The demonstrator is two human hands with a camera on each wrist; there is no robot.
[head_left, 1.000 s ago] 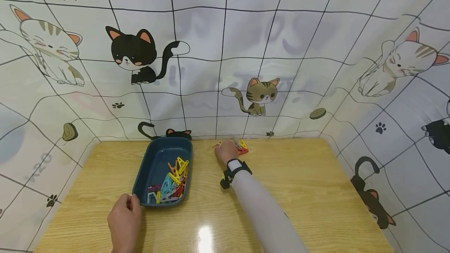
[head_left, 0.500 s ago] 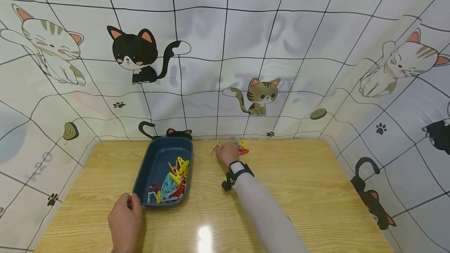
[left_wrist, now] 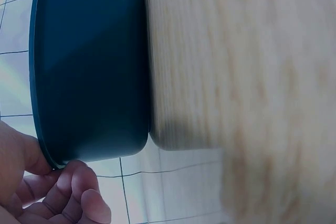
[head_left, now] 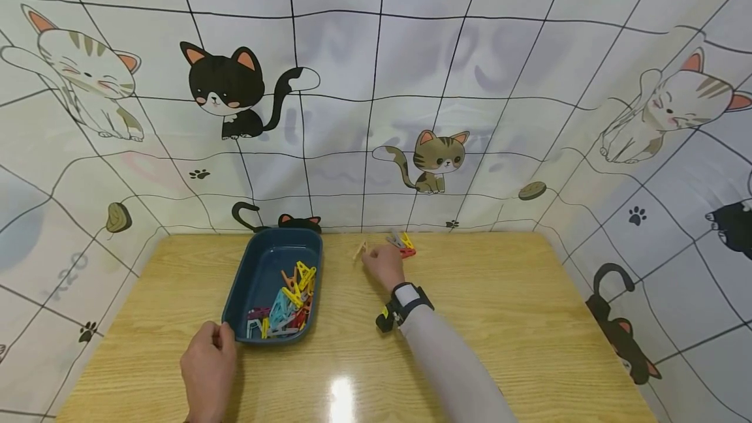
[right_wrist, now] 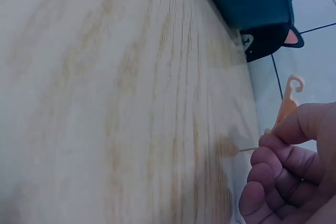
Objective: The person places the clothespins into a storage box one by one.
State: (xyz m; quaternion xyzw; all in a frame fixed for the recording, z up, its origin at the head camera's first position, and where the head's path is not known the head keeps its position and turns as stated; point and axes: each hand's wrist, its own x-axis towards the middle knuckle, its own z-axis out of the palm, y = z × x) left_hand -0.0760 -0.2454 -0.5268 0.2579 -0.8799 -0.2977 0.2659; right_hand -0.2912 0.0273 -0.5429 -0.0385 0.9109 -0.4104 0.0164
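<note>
My left hand (head_left: 208,365) pinches the near left corner of a dark blue plastic basin (head_left: 243,286); in the left wrist view, thumb and fingers meet on its rim. Inside the basin lie several clothespins (head_left: 282,309) in yellow, turquoise, red, orange and grey. Toward the back of the table, my right hand (head_left: 385,266) pinches a pale orange clothespin (right_wrist: 288,103) between thumb and index finger. Its hooked end points up in the right wrist view, and the fingers cover its other end. Just behind that hand lie a few more clothespins (head_left: 407,252), red, yellow and grey.
The wooden table (head_left: 482,318) meets a white curtain (head_left: 341,123) printed with cats and grid lines at the back and both sides. The basin stands at the table's left, near the back edge.
My right hand has shifted slightly right and toward me, showing more of the pale orange clothespin and of the ones behind. The left hand and basin have stayed put.
</note>
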